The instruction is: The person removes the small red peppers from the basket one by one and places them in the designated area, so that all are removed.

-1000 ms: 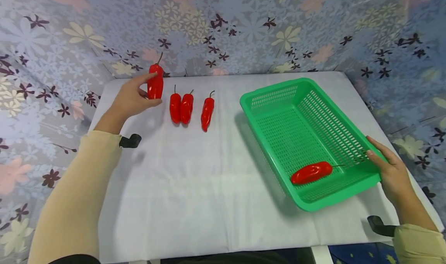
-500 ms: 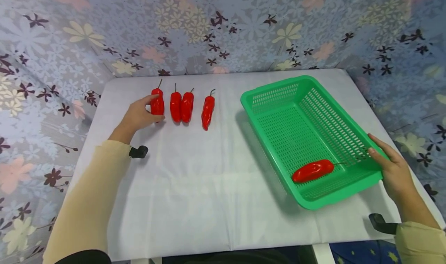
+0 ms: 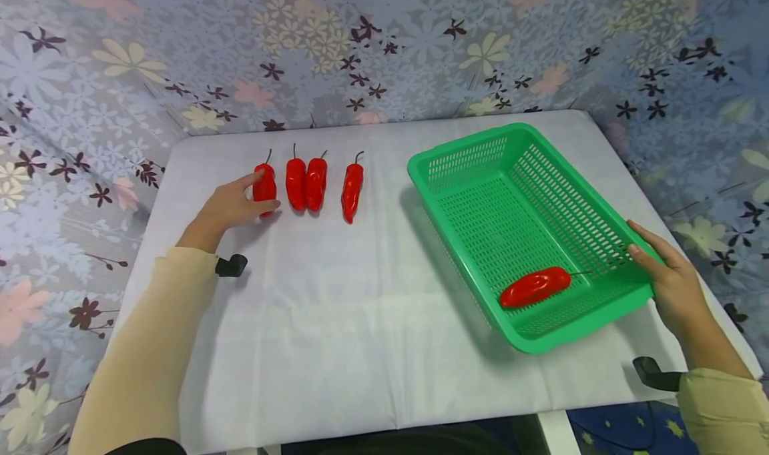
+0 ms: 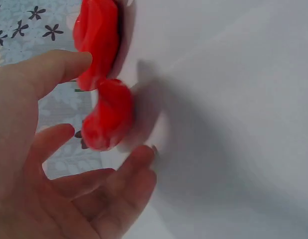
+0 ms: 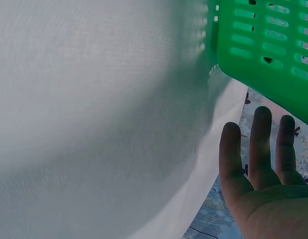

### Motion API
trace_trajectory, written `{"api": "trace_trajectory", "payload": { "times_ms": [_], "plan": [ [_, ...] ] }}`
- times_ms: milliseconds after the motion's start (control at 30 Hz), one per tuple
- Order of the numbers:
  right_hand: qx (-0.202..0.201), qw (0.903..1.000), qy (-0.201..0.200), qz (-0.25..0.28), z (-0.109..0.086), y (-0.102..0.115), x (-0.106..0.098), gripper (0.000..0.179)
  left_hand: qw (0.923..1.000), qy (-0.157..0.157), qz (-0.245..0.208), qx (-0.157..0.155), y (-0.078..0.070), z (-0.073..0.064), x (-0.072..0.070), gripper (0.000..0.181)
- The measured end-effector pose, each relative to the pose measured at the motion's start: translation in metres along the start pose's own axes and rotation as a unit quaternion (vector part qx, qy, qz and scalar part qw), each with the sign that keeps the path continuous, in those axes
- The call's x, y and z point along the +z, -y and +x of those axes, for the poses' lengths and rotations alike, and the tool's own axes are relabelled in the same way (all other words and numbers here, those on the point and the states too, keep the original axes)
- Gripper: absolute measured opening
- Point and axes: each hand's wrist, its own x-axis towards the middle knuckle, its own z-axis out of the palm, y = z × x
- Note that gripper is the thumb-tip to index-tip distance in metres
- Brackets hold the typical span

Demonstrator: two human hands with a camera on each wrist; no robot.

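Note:
My left hand (image 3: 231, 205) is around the leftmost red chili pepper (image 3: 264, 183), its thumb and fingers spread apart. In the left wrist view a gap shows between the fingers and the nearer pepper (image 4: 109, 117), while the thumb overlaps another pepper (image 4: 97, 35). To the right, two peppers (image 3: 296, 185) (image 3: 316, 185) lie side by side, and one more pepper (image 3: 352, 191) lies apart. My right hand (image 3: 675, 288) pinches the near right corner of the green basket (image 3: 459, 261) between thumb and index finger; its other fingers are extended below the rim. One pepper (image 3: 535, 287) lies inside.
A white cloth (image 3: 336, 348) covers the table. Floral fabric (image 3: 396, 48) rises behind the table's far edge and along both sides. The basket is tilted and casts a shadow on the cloth.
My left hand has lowered the pepper from above the cloth to the left end of the row, and its fingers have loosened. The right hand stays on the basket.

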Motion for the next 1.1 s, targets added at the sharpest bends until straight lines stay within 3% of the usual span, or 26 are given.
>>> {"api": "trace_trajectory", "payload": {
  "times_ms": [233, 400, 533, 733, 800, 1100],
  "plan": [
    [0.005, 0.9998, 0.006, 0.019, 0.003, 0.000, -0.002, 0.050, 0.9995, -0.028, 0.009, -0.012, -0.008, -0.001, -0.007, 0.095],
    [0.016, 0.9987, 0.012, -0.046, -0.001, -0.003, -0.002, 0.050, 0.9980, -0.063, 0.008, -0.003, -0.017, -0.004, -0.005, 0.100],
    [0.008, 0.9995, 0.012, -0.029, -0.002, -0.003, 0.000, 0.050, 0.9940, -0.100, 0.006, 0.043, -0.028, -0.005, -0.007, 0.100],
    [-0.005, 0.9936, 0.027, 0.110, 0.001, -0.003, 0.002, 0.051, 0.9852, -0.128, 0.003, 0.114, -0.061, -0.010, -0.012, 0.096],
    [-0.010, 0.9945, 0.023, 0.102, 0.000, -0.002, 0.002, 0.051, 0.9826, -0.129, 0.003, 0.134, -0.075, -0.010, -0.011, 0.095],
    [-0.001, 0.9831, 0.018, 0.182, 0.000, 0.000, 0.003, 0.050, 0.9690, -0.113, -0.020, 0.219, -0.119, -0.008, 0.005, 0.090]
  ]
}}
